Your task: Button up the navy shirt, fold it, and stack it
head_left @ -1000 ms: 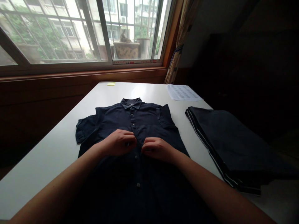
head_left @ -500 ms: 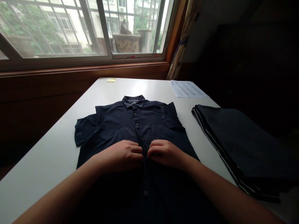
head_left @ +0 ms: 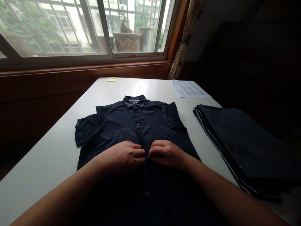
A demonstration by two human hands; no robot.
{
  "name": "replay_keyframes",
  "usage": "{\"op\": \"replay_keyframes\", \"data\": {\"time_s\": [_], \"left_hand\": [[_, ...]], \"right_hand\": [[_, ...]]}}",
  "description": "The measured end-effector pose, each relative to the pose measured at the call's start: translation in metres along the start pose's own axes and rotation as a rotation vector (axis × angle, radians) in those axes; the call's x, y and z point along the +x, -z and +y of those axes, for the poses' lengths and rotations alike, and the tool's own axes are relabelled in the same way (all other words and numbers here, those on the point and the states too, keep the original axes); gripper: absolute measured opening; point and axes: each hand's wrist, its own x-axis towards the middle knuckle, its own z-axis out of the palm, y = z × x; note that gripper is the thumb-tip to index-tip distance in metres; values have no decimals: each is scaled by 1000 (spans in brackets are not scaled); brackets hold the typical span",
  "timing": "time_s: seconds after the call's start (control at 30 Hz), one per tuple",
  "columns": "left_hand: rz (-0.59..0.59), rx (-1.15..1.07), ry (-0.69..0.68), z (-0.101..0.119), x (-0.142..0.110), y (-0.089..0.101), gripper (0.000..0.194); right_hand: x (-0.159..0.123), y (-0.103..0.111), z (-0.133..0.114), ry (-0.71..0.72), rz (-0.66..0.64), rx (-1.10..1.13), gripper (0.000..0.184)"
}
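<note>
A dark navy short-sleeved shirt (head_left: 117,122) lies front up on the white table, its collar toward the window. Buttons show near the collar, and one more shows low on the front. My left hand (head_left: 129,154) is closed on the front placket at mid-shirt, fingers curled inward. Facing it from the other side, my right hand (head_left: 164,152) is closed on the same placket, the two hands almost touching. My fingers hide the spot they pinch, so I cannot see a button or buttonhole there.
To the right, folded dark cloth (head_left: 235,135) with white-edged layers overlaps the edge of the white table (head_left: 58,138). Printed sheets (head_left: 190,88) lie at the far right corner, a yellow sticky note (head_left: 111,79) at the far left. Behind stands a barred window (head_left: 58,28) with a curtain (head_left: 180,47).
My left hand has shifted slightly right, closer to my right hand. Both hands stay closed on the shirt front, and the shirt lies as before.
</note>
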Motion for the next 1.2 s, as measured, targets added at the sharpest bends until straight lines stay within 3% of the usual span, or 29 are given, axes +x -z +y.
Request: {"op": "replay_keyframes", "data": {"time_s": [0.63, 1.2], "left_hand": [[108, 90, -37, 1, 2, 2, 23], [126, 124, -36, 1, 0, -1, 22]], "right_hand": [[4, -2, -5, 30, 51, 23, 11], [3, -5, -7, -62, 76, 139, 6]]}}
